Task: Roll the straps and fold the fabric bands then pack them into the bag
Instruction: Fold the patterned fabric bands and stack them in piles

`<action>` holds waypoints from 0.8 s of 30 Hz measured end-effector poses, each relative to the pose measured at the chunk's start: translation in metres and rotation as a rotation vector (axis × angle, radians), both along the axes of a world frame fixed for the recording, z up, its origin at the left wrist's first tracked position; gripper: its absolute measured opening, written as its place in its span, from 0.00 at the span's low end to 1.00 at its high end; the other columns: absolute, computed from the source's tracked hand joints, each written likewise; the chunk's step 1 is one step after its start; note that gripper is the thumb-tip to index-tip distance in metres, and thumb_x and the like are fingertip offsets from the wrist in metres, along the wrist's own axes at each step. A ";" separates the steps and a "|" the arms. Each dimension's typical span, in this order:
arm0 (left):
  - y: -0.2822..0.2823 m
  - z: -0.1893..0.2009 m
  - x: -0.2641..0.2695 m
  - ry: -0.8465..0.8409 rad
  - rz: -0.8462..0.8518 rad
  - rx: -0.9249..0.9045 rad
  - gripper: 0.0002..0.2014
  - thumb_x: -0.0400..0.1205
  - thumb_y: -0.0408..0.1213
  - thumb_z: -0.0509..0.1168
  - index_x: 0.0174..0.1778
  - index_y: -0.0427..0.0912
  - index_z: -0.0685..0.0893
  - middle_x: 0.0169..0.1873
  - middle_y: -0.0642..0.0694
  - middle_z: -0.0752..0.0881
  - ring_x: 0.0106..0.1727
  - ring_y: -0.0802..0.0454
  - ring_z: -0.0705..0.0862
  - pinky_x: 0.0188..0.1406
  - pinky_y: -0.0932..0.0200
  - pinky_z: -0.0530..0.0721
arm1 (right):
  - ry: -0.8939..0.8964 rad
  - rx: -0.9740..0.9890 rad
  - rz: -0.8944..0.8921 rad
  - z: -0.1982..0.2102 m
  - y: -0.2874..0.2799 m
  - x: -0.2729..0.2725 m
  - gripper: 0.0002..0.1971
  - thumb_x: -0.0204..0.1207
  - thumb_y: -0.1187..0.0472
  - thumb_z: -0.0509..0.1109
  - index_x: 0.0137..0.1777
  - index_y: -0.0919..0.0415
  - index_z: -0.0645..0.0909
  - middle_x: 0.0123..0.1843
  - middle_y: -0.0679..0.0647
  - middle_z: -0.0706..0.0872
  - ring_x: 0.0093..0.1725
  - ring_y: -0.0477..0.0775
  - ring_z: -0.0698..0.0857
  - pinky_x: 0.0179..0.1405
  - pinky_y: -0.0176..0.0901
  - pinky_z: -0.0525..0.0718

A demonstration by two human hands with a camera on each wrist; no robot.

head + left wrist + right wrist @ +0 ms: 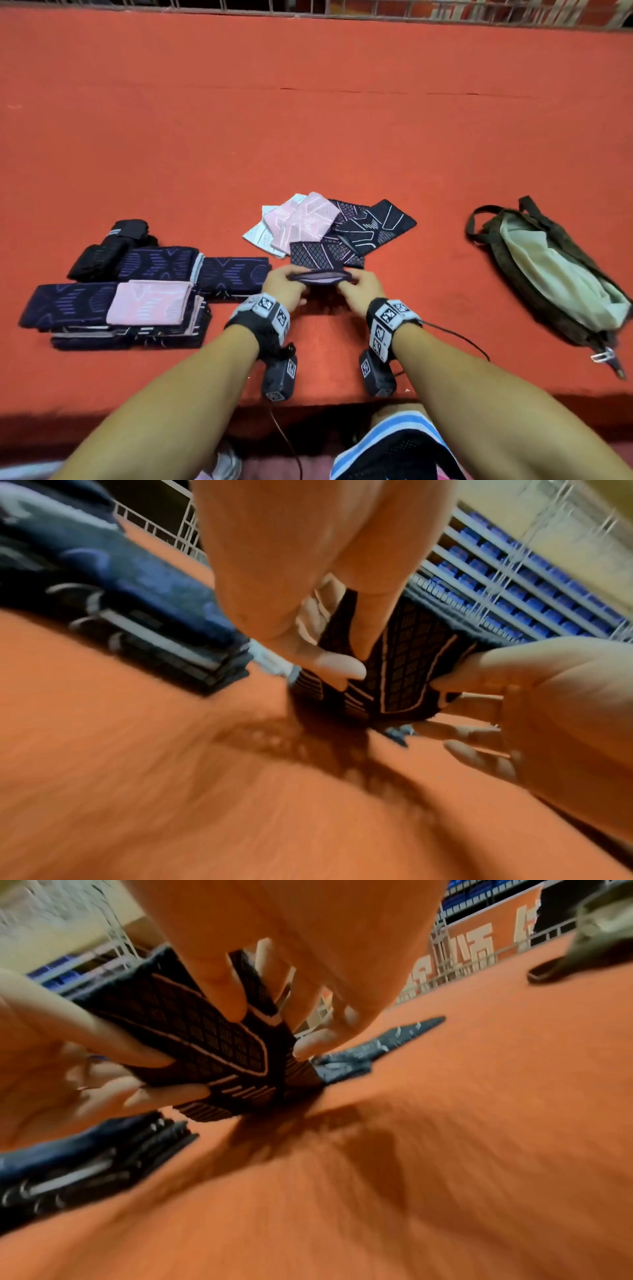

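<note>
Surface: orange felt table (342,137), railing behind | my left hand (284,286) and right hand (359,291) each pinch one dark patterned band (320,277) | olive bag (555,270) right, open.

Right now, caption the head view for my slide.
Both hands hold a dark band between folded stacks and the bag.
</note>
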State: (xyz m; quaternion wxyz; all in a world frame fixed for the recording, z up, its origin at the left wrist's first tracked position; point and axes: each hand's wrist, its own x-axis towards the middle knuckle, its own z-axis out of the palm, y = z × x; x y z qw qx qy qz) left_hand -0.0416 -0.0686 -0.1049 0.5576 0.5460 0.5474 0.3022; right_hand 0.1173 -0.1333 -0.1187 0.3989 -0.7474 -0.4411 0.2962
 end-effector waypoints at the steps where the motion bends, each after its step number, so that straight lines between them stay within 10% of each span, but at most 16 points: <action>1: -0.006 -0.011 -0.004 0.004 -0.024 -0.040 0.16 0.79 0.20 0.65 0.54 0.43 0.89 0.41 0.41 0.90 0.38 0.47 0.90 0.22 0.63 0.84 | 0.036 -0.033 -0.007 -0.012 -0.007 -0.003 0.08 0.76 0.60 0.71 0.46 0.49 0.92 0.34 0.44 0.90 0.37 0.49 0.86 0.45 0.49 0.88; 7: -0.026 -0.034 -0.015 -0.057 -0.022 -0.123 0.05 0.87 0.33 0.64 0.56 0.44 0.83 0.43 0.50 0.87 0.33 0.51 0.89 0.20 0.65 0.81 | 0.205 -0.060 -0.102 -0.038 -0.022 -0.018 0.09 0.67 0.47 0.70 0.29 0.44 0.87 0.25 0.41 0.82 0.34 0.49 0.79 0.42 0.54 0.82; 13: -0.033 -0.053 -0.031 -0.130 0.005 -0.166 0.08 0.88 0.37 0.64 0.61 0.41 0.83 0.52 0.50 0.87 0.30 0.57 0.90 0.28 0.69 0.86 | 0.321 -0.095 -0.135 -0.046 -0.018 -0.013 0.12 0.75 0.55 0.76 0.30 0.47 0.90 0.32 0.42 0.89 0.38 0.48 0.83 0.47 0.48 0.80; 24: -0.031 -0.057 -0.039 -0.152 0.049 -0.170 0.10 0.84 0.32 0.70 0.60 0.39 0.81 0.34 0.45 0.88 0.24 0.57 0.87 0.21 0.70 0.81 | 0.252 -0.102 -0.150 -0.045 -0.024 -0.014 0.14 0.78 0.60 0.68 0.30 0.53 0.83 0.30 0.46 0.83 0.35 0.50 0.78 0.43 0.45 0.75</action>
